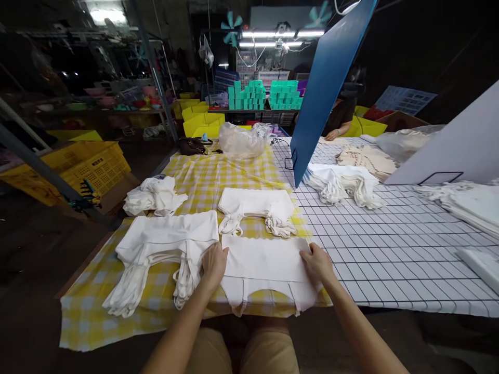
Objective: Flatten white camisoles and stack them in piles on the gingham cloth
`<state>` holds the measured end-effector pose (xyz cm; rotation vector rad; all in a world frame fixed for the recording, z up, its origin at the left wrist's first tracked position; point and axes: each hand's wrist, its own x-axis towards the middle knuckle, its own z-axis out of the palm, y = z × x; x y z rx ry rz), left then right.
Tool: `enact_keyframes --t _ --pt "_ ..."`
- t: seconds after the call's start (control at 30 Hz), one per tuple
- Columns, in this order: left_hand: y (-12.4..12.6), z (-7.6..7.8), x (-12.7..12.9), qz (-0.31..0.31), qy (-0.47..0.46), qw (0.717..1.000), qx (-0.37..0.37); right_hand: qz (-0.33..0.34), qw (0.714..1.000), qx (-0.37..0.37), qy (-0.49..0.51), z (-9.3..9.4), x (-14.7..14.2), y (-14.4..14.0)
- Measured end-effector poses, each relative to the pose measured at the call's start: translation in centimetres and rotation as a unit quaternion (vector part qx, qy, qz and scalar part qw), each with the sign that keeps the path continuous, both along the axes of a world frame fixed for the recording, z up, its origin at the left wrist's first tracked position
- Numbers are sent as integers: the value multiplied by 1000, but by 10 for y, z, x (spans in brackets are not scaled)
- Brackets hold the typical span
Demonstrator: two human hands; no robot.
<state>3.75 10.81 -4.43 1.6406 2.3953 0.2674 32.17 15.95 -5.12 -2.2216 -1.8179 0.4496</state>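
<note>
Your left hand (pixel 214 262) and right hand (pixel 317 263) pinch the white camisole (pixel 265 265) by opposite sides, likely keeping it flat; it lies near the checked tablecloth (pixel 89 330) edge. Camisole stack (pixel 167 231) leftward, probably for reach

No text, brand or number could be read. Small marks on the clear bag (pixel 238 143) at the far end of the surface (pixel 198 182) and on the yellow crate (pixel 105 165) at left were too blurred.

room: right grid cloth (pixel 374 259) | obstacles: left garment stack (pixel 167 231), blue panel (pixel 327 88)
</note>
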Motion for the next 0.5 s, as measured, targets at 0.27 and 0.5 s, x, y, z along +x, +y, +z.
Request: enact_keyframes --t 0.27,0.5 --pt "3 0 8 -20 -45 998 39 14 990 14 137 7 6 -2" --pt "21 50 -16 -26 -234 965 119 52 929 -18 367 65 22 0"
